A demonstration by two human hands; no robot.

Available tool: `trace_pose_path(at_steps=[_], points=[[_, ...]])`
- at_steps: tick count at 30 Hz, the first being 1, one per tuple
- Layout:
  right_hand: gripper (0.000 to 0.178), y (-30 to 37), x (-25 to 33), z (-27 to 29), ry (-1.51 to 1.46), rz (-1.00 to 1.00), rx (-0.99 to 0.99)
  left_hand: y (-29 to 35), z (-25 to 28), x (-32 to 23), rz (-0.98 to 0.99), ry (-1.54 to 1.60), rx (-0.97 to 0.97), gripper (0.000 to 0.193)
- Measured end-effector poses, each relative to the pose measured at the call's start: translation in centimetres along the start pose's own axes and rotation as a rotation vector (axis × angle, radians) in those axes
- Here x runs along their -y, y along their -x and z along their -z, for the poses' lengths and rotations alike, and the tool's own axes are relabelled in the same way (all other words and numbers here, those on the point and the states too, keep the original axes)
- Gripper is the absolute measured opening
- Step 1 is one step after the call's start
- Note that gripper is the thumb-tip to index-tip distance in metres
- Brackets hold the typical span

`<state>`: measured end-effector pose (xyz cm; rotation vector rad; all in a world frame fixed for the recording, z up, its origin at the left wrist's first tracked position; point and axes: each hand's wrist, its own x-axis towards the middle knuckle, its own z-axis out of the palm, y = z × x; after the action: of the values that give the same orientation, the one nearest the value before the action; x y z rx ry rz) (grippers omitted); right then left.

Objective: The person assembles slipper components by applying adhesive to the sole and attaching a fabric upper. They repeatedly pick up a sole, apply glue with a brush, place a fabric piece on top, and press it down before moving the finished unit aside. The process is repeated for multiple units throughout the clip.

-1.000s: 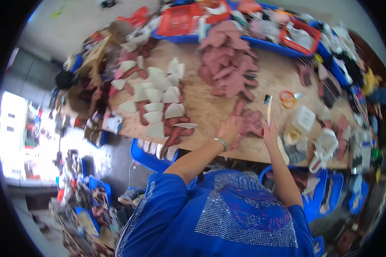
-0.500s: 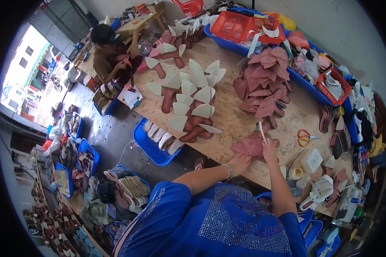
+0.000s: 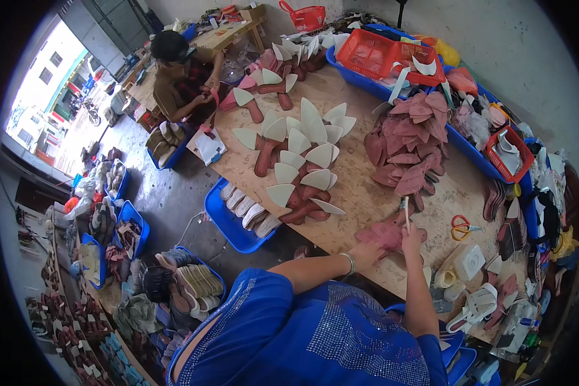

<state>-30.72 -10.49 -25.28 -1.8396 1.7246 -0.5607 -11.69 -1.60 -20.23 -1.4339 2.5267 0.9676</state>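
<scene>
2 hands work at the near edge of the wooden table (image 3: 367, 193). Left hand (image 3: 368, 252), bracelet on wrist, lies flat and pressed on a pink shoe upper piece (image 3: 383, 233), pinning it to the board. Right hand (image 3: 412, 237) pinches a small brush (image 3: 406, 211) upright, bristle end over the piece. Looks like the gluing or coating step on this 1 piece; next move likely calls for steady strokes along the edge with the piece kept from sliding.

Orange scissors (image 3: 460, 226) just right of the hands, white containers (image 3: 469, 260) near. Heap of pink uppers (image 3: 408, 145) behind, rows of white-tipped pieces (image 3: 302, 161) to the left. Red baskets (image 3: 392, 55) and blue trays (image 3: 476, 154) line the far side. Another person (image 3: 180, 80) sits at the far left end; blue bins of soles (image 3: 238, 212) on the concrete floor.
</scene>
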Motion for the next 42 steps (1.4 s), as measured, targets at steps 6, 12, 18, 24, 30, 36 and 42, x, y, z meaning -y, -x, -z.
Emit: trace_pose_path(at_steps=[6, 12, 18, 24, 30, 36, 42], points=[[0.015, 0.8, -6.4, -0.5, -0.558, -0.105, -0.140, -2.3, 3.1, 0.1, 0.016, -0.247, -0.286, 0.089], [0.010, 5.9, -3.3, 1.7, -0.928, -0.424, -0.194, -5.3, 1.5, 0.5, 0.145, -0.263, -0.175, 0.101], [0.007, 7.8, -2.6, 0.3, -0.754, -0.183, -0.167, -6.7, 2.5, 0.5, 0.053, -0.415, -0.131, 0.106], [0.007, 8.0, -2.7, 0.6, -0.859, -0.216, -0.162, -6.4, 3.9, 0.0, -0.017, -0.463, -0.049, 0.110], [0.008, 8.6, -2.2, 0.4, -0.826, -0.186, -0.160, -5.5, 4.3, 0.4, -0.107, -0.456, 0.029, 0.101], [0.012, 9.1, 0.3, 1.9, -1.072, -0.189, -0.200, -5.0, 5.6, -0.2, -0.119, -0.330, 0.074, 0.086], [0.014, 11.4, 0.0, 1.0, -0.922, -0.118, -0.411, -10.2, 0.6, 5.0, -0.334, 0.147, -0.151, 0.061]])
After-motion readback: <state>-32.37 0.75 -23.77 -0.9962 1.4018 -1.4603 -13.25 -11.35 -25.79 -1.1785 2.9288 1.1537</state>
